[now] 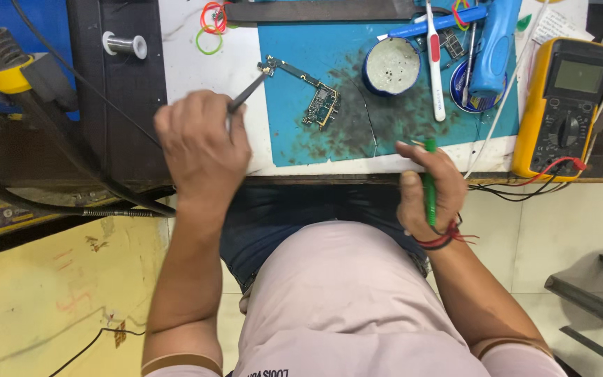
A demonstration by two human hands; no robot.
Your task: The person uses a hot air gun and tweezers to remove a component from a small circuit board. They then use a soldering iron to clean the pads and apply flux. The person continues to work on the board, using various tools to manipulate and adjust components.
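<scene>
Sitting at the white workbench point(197, 70), you face a stained blue mat point(357, 139), with a yellow multimeter point(560, 105) at its right edge. On the mat lies a small circuit board point(319, 105), near a round blue tin point(391, 66). Your left hand point(202, 150) is closed on tweezers point(246, 93), their tips touching the board's upper end. Your right hand point(428, 192), at the bench's front edge, grips a green tool point(429, 181).

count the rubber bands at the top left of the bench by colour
red rubber band: 1
orange rubber band: 1
green rubber band: 1
total: 3
They lie above the left hand, which holds tweezers.
</scene>
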